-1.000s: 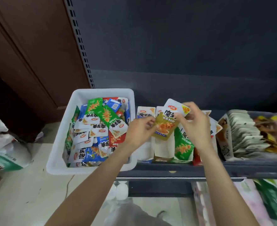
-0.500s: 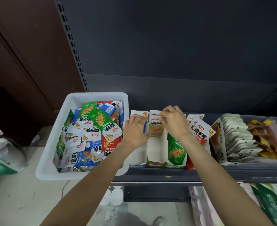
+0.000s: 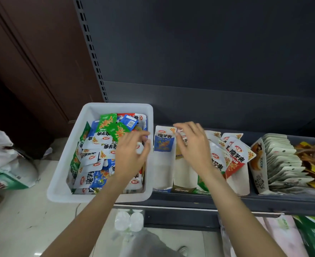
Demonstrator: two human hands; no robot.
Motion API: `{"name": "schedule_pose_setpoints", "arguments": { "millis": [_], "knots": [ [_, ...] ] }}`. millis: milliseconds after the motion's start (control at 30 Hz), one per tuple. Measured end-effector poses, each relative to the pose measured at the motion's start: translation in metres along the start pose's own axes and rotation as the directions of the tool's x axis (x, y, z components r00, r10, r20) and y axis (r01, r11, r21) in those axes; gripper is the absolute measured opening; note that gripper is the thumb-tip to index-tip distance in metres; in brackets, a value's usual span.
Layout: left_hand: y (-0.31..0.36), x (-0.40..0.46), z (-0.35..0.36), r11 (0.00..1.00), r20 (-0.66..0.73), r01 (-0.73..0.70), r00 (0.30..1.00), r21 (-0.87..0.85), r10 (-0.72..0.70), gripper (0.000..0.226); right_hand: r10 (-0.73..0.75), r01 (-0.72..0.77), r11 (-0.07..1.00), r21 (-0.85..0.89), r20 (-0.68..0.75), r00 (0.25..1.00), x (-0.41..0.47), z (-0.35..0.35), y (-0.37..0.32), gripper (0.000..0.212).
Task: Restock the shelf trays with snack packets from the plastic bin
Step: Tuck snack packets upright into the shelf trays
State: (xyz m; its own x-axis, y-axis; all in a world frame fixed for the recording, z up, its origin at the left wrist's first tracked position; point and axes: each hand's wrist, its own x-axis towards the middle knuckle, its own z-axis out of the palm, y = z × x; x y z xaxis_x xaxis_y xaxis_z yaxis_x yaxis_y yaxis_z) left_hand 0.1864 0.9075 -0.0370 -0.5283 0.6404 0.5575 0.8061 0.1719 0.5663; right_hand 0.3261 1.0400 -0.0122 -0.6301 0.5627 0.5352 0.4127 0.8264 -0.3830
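Note:
A white plastic bin (image 3: 60, 190) stands at the shelf's left end, filled with several green, blue, red and white snack packets (image 3: 104, 125). To its right stand narrow shelf trays (image 3: 163, 175); a blue-and-white packet (image 3: 164, 140) leans at the back of the leftmost one, and a yellow-brown packet sits in the tray beside it, mostly hidden by my right hand. My left hand (image 3: 132, 154) hovers over the bin's right side, fingers loose, holding nothing. My right hand (image 3: 193, 145) is spread above the middle trays, empty.
Red-and-white packets (image 3: 236, 158) fill the trays further right, then a box of pale pouches (image 3: 282, 160) and brown snacks (image 3: 312, 154). Bags (image 3: 4, 164) lie on the floor at left. More goods sit on a lower shelf (image 3: 301, 236). The dark back panel (image 3: 208, 62) rises behind.
My right hand put the yellow-brown packet into a middle tray and let go of it. My left hand has left the trays and moved left over the bin.

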Motion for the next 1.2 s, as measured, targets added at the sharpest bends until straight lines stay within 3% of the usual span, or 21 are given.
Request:
{"name": "schedule_pose_setpoints", "arguments": {
  "millis": [100, 200, 267, 367, 533, 667, 733, 800, 867, 900, 967, 1033, 1100, 1200],
  "knots": [
    [-0.04, -0.012, -0.038, 0.992, -0.027, 0.067, 0.998, 0.106, -0.064, 0.023, -0.038, 0.007, 0.99, 0.144, 0.211, 0.977, -0.001, 0.011, -0.038, 0.023],
    [-0.089, -0.02, -0.062, 0.938, 0.15, 0.142, 0.969, 0.317, -0.197, 0.03, -0.087, 0.021, 0.985, 0.171, 0.389, 0.917, 0.003, 0.04, -0.064, 0.026],
    [-0.109, -0.024, -0.07, 0.896, 0.264, 0.219, 0.904, 0.386, -0.335, 0.042, -0.1, 0.031, 0.988, 0.15, 0.478, 0.873, 0.006, 0.066, -0.077, 0.031],
    [-0.119, -0.026, -0.07, 0.901, 0.376, 0.219, 0.852, 0.375, -0.364, 0.054, -0.018, 0.019, 1.0, 0.004, 0.567, 0.824, 0.014, 0.108, -0.087, 0.04],
    [-0.122, -0.025, -0.052, 0.884, 0.46, 0.153, 0.807, 0.443, -0.37, 0.056, 0.175, -0.004, 0.965, -0.262, 0.631, 0.756, 0.021, 0.149, -0.093, 0.042],
    [-0.127, -0.024, -0.051, 0.883, 0.436, 0.138, 0.828, 0.449, -0.352, 0.049, 0.095, 0.084, 0.967, -0.242, 0.643, 0.76, 0.011, 0.151, -0.093, 0.044],
    [-0.125, -0.025, -0.052, 0.889, 0.373, 0.169, 0.862, 0.425, -0.342, 0.039, 0.063, 0.098, 0.973, -0.207, 0.652, 0.755, 0.002, 0.149, -0.093, 0.047],
    [-0.121, -0.024, -0.054, 0.902, 0.226, 0.193, 0.928, 0.387, -0.295, 0.026, 0.046, 0.103, 0.976, -0.19, 0.647, 0.761, -0.005, 0.146, -0.093, 0.049],
    [-0.122, -0.022, -0.054, 0.923, 0.152, 0.143, 0.966, 0.358, -0.209, 0.028, 0.029, 0.108, 0.98, -0.169, 0.653, 0.757, -0.008, 0.144, -0.093, 0.052],
    [-0.125, -0.02, -0.052, 0.934, 0.18, 0.092, 0.97, 0.346, -0.162, 0.034, 0.018, 0.112, 0.982, -0.155, 0.657, 0.753, -0.009, 0.143, -0.093, 0.054],
    [-0.131, -0.017, -0.049, 0.943, 0.354, 0.005, 0.926, 0.332, -0.13, 0.053, 0.004, 0.117, 0.983, -0.141, 0.654, 0.757, -0.01, 0.141, -0.094, 0.053],
    [-0.134, -0.015, -0.046, 0.926, 0.538, -0.015, 0.817, 0.377, -0.206, 0.065, 0.021, 0.103, 0.982, -0.157, 0.634, 0.773, -0.01, 0.139, -0.094, 0.054],
    [-0.135, -0.013, -0.045, 0.905, 0.597, -0.015, 0.756, 0.425, -0.268, 0.068, 0.061, 0.079, 0.979, -0.19, 0.635, 0.77, -0.007, 0.137, -0.095, 0.055],
    [-0.132, -0.008, -0.049, 0.868, 0.593, -0.055, 0.751, 0.493, -0.289, 0.073, 0.094, 0.096, 0.961, -0.259, 0.634, 0.768, 0.0, 0.129, -0.097, 0.057]
  ]
}}
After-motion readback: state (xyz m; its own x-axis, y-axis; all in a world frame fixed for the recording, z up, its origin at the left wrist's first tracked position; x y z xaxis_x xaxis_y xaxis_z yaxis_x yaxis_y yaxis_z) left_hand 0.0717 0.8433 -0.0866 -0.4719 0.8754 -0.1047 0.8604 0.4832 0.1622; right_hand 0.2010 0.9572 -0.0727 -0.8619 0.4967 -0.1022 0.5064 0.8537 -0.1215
